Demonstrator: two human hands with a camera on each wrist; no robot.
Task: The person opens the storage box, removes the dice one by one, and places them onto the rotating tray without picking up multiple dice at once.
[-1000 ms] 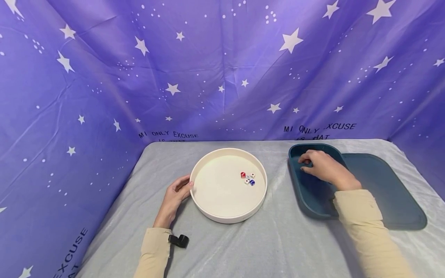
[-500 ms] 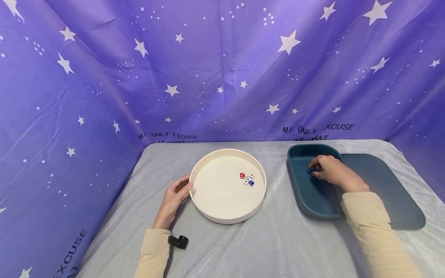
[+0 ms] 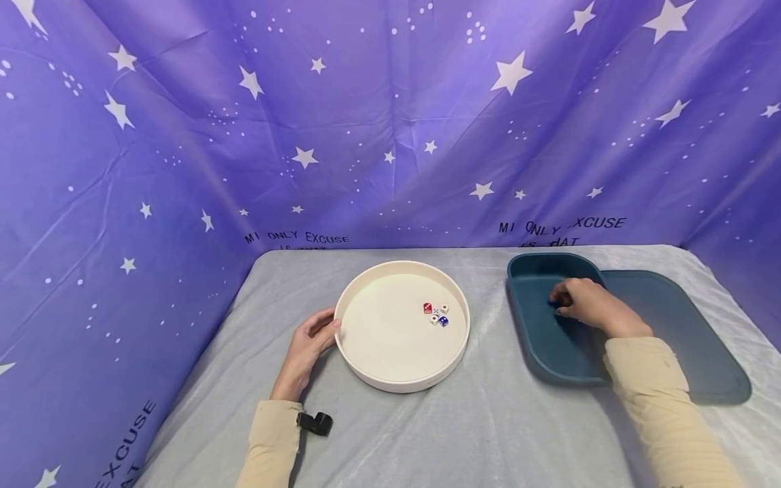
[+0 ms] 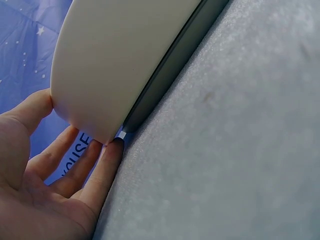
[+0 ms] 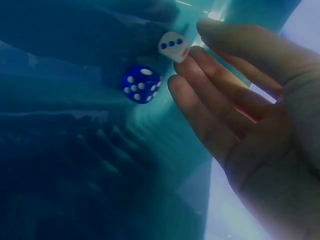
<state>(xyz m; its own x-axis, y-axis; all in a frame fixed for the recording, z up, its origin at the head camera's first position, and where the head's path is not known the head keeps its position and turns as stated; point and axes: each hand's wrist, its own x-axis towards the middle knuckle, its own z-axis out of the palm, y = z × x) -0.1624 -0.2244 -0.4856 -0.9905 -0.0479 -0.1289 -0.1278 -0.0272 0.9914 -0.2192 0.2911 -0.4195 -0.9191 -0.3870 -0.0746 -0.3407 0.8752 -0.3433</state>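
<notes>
My left hand [image 3: 308, 346] holds the near left side of a round cream tray [image 3: 399, 389]; in the left wrist view its thumb touches the tray's edge and the fingertips touch lower down its wall. Inside the tray, towards the right, lie several small dice, among them a red die [image 3: 427, 308] and a blue die [image 3: 443, 321]. My right hand [image 3: 594, 305] reaches down into a dark teal bin [image 3: 539, 362]. In the right wrist view a white die [image 5: 172, 46] is right at its fingertips and a larger blue die [image 5: 141, 84] lies beside them; thumb and fingers are apart.
A flat teal lid-like piece [image 3: 689, 339] lies to the right of the bin, partly behind the right arm. Grey velvety cloth [image 3: 476, 434] covers the table. A purple curtain [image 3: 390, 122] with white stars hangs behind and on the left.
My right hand has moved right and lower inside the teal bin, its fingers drawing nearer the bottom. My left hand stays on the round tray, and the dice in it lie as before.
</notes>
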